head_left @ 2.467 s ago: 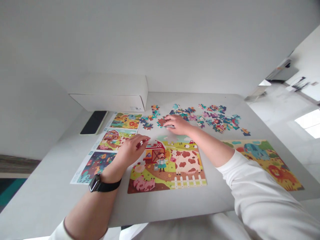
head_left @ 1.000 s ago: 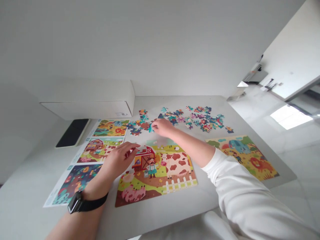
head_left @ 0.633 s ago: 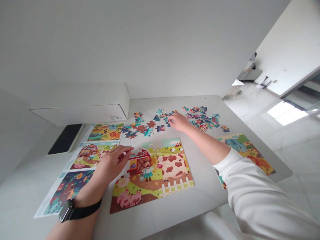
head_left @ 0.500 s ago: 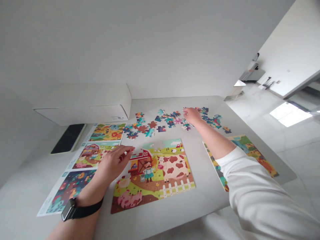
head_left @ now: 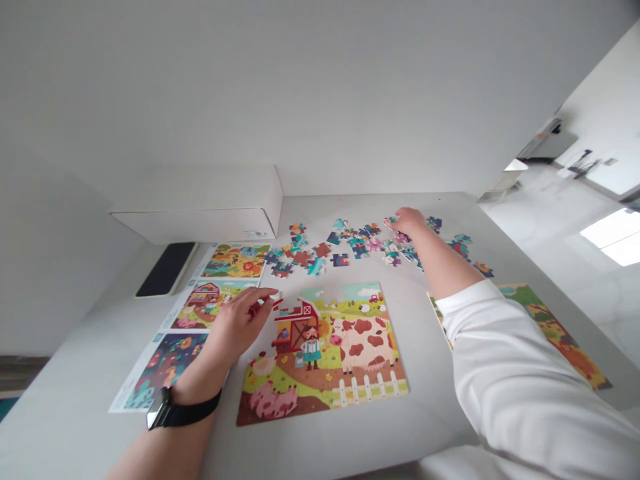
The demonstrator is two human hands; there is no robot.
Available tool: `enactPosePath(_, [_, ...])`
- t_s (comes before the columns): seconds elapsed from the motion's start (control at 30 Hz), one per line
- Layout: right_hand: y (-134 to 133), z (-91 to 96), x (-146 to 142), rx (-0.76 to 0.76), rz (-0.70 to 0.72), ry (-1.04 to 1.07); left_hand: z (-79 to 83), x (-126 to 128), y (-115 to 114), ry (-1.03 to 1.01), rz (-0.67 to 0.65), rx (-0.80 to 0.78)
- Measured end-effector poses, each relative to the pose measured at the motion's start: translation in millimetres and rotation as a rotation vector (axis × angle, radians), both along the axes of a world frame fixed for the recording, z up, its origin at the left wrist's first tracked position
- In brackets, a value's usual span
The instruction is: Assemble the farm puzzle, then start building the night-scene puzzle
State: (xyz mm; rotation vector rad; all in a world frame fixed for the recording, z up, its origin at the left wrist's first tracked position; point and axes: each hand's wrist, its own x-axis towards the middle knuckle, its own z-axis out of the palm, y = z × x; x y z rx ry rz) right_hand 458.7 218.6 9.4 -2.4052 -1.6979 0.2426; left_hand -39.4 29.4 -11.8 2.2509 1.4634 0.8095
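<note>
While the right hand (head_left: 409, 222) is stretched over the far part of the grey table (head_left: 90, 373), its fingers curl down at the loose puzzle pieces (head_left: 359, 248), just beside a small teal-and-red piece (head_left: 389, 221); whether it has anything pinched cannot be told from this angle. The left hand (head_left: 240, 327) hangs low by the upper left corner of the farm puzzle (head_left: 345, 363), thumb and forefinger bent towards each other with only a narrow space between; I cannot tell whether they grip a piece. That puzzle lies flat in front of the person and is largely joined up, showing a red barn, a farmer, a cow and a pig, though its upper edge has a gap above the barn roof, near the left fingertips. Partly under the left forearm is a sheet (head_left: 183, 317) printed with 3 scenes, the farm in the middle. A dark phone (head_left: 167, 269) lies beyond it to the left, before a long white box (head_left: 200, 225). At the right, a 2nd puzzle (head_left: 555, 327) is partly hidden by the white sleeve (head_left: 505, 353). A black-strapped watch (head_left: 187, 412) circles the left wrist.
</note>
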Motion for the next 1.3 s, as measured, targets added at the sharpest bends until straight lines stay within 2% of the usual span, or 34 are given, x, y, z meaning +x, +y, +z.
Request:
enactPosePath(0.2, [-3.5,14.8,-1.5,0.016,0.074,0.157,1.6,2.8,-2.1,0.009,-0.023,-0.012])
enactPosePath(0.33, [-23.7,15.5,-24.5,0.037,0.117,0.305,3.7,5.0,-2.9,0.003,-0.034,-0.026])
enactPosePath(0.4, [-37.6,12.9,-43.7,-0.011,0.216,0.477,3.5,5.8,-2.7,0.001,-0.05,-0.03])
enactPosePath(0.47, [-50.1,9.9,-62.9,-0.128,0.361,0.587,2.5,6.4,-2.2,0.004,-0.059,-0.038])
enactPosePath(0.5, [-54.8,8.5,-70.9,-0.178,0.416,0.552,1.8,6.6,-2.0,0.004,-0.06,-0.043])
enactPosePath(0.57, [-60.7,5.6,-82.1,-0.155,0.458,0.355,0.4,6.7,-1.5,0.004,-0.059,-0.05])
enactPosePath(0.7, [-61.2,-3.4,-90.1,0.04,0.361,-0.046,-0.7,5.9,-0.8,0.0,-0.057,-0.041])
enactPosePath(0.8, [-58.8,-11.8,-95.1,0.06,0.416,-0.057,-0.8,5.0,-0.3,0.007,-0.064,-0.028])
enactPosePath(0.93, [-55.2,-15.5,-96.9,0.111,0.696,0.098,-1.9,4.3,0.6,0.016,-0.074,-0.015])
enactPosePath(1.0, [-53.9,-13.6,-88.3,0.142,0.637,0.084,-2.8,4.1,0.8,0.013,-0.077,-0.019])
enactPosePath(1.1, [-55.9,-10.4,-61.1,0.114,0.324,-0.051,-4.3,3.4,1.0,0.012,-0.078,-0.025])
enactPosePath(1.17, [-61.4,-9.9,-36.2,0.043,0.175,-0.125,-5.1,2.6,1.1,0.016,-0.077,-0.027])
enactPosePath(1.3, [-79.8,-9.5,21.4,-0.018,0.061,-0.16,-7.1,0.8,2.1,0.018,-0.072,-0.035])
